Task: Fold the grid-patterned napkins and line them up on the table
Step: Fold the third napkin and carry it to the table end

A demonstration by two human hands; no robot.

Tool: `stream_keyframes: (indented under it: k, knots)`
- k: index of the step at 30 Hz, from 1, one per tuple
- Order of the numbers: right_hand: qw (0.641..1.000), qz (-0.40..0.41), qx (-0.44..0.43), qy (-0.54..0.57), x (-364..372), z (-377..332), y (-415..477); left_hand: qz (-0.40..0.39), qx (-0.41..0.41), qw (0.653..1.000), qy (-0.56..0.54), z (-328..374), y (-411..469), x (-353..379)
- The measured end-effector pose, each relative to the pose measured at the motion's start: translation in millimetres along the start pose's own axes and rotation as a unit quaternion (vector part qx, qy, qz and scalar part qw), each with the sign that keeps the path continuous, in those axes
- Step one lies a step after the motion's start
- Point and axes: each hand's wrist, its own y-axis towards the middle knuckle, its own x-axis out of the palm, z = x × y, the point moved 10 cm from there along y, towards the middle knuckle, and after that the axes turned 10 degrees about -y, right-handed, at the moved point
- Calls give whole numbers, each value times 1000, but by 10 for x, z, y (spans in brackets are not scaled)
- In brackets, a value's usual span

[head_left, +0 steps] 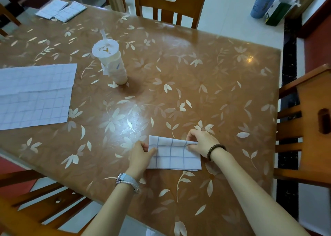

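Near the table's (179, 60) front edge, the grid-patterned napkin (176, 155) lies partly folded. The left hand (141, 154) pinches its left end; the right hand (201, 143) pinches the rolled far fold at the right end. Risk: uneven pull between the two grips skews the fold, leaving misaligned edges. The glossy table cover may let the layers slide.

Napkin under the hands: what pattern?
White with a thin blue-grey grid on the napkin; head view, the only one, shows it.
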Motion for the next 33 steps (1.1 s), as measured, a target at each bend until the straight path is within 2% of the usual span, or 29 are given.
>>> stream_keyframes:
  k: [5, 11, 14, 19, 23, 33]
  knots:
    - [998, -39, -36, 36, -18, -102, -127, -47, -11, 988, -144, 117, -134, -2]
    - [988, -75, -71, 113, -92, -260, -305, -68, 58, 977, -193, 507, -294, -163]
    - [976, -70, -85, 188, -217, -362, -421, -66, 50, 968, -236, 550, -333, -267]
    - [947, -48, -79, 306, -424, -445, -634, -78, -7, 934, -349, 506, -474, -311]
    - [927, -56, -74, 364, -405, -494, -703, -110, -34, 890, -440, 476, -653, -222]
    - [890, -118, -73, 434, -171, -692, -879, -84, -16, 909, -408, 341, -939, -245]
